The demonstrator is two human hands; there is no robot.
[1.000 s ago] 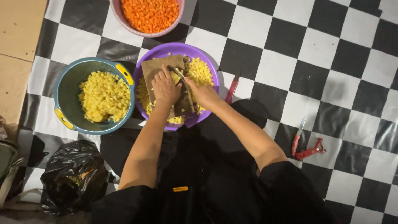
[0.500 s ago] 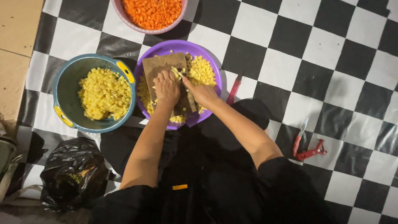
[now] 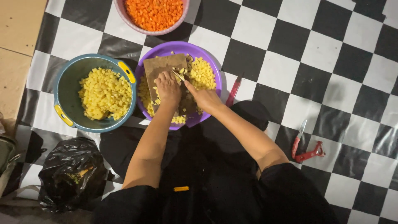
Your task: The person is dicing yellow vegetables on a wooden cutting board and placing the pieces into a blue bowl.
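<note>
Nearest the camera: dark clothing over the lap, a small orange scrap [image 3: 181, 188] lying on it. Down at the left, a crumpled black plastic bag [image 3: 71, 173] with bits of yellow peel inside, resting on the checkered floor sheet [image 3: 331, 54]. Off to the right on the sheet, well apart from the hands: a red-handled knife [image 3: 297, 140] and, just beside it, a red peeler [image 3: 311, 153].

Farther out, both forearms reaching forward over a purple basin [image 3: 209, 62]. Left hand [image 3: 168, 88] curled, fingers bent down and pressed onto a small yellow piece on the wooden cutting board [image 3: 159, 66]; the piece itself mostly hidden under the fingers. Right hand [image 3: 205, 98] closed around a knife handle, blade [image 3: 179, 76] angled up-left toward the left fingertips, its tip over the board. Board lying tilted across the basin, resting on the heap of diced yellow cubes [image 3: 201, 72] that fills the basin around it.

Left of the basin and touching its rim: a blue-green bowl [image 3: 66, 89] with yellow handles, holding more diced yellow cubes piled in the middle. Just right of the basin, a second red-handled knife [image 3: 233, 90] flat on a white square.

Farthest, at the top edge: a pink bowl [image 3: 124, 14] of diced orange carrot [image 3: 154, 12], partly cut off by the frame. Pale wooden flooring [image 3: 16, 37] at the far left.
</note>
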